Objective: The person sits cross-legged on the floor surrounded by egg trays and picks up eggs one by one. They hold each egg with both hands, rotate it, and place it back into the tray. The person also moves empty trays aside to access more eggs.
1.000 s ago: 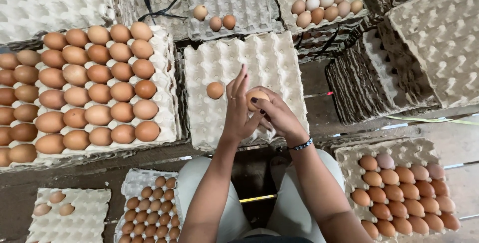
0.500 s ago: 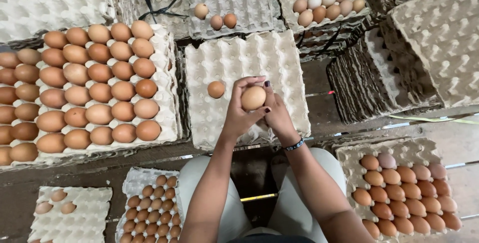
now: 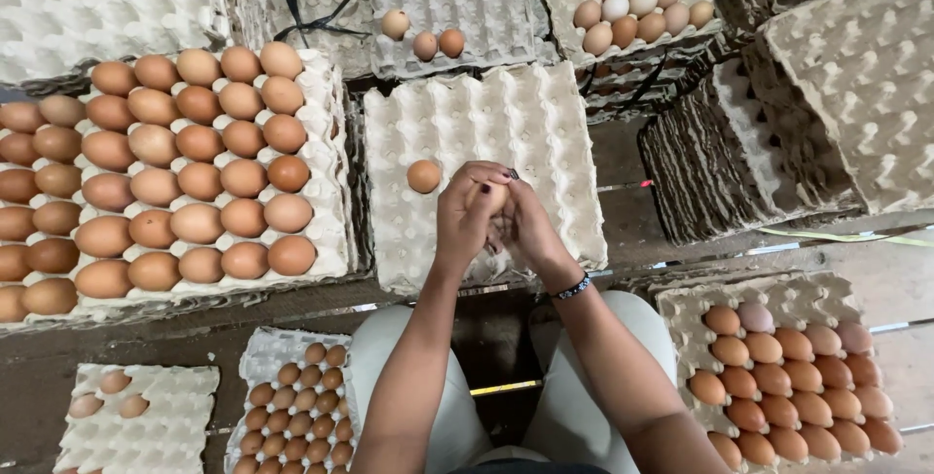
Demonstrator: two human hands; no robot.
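One brown egg (image 3: 423,176) is seated in the pale tray (image 3: 545,114) ahead, its other cups bare, while the tray at left (image 3: 326,143) is judged nearly full. A further egg (image 3: 489,196) is held above the pale tray, cupped between both hands and largely hidden. The left hand (image 3: 460,223) and right hand (image 3: 525,226) are pressed together around it, fingers curled, forearms converging from below.

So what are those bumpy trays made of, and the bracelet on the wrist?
The egg tray under the hands looks like moulded paper pulp: matte, pale grey, fibrous, with ragged edges. The bracelet on the right wrist seems to be small dark and light beads, probably plastic or glass; it is too small to tell.
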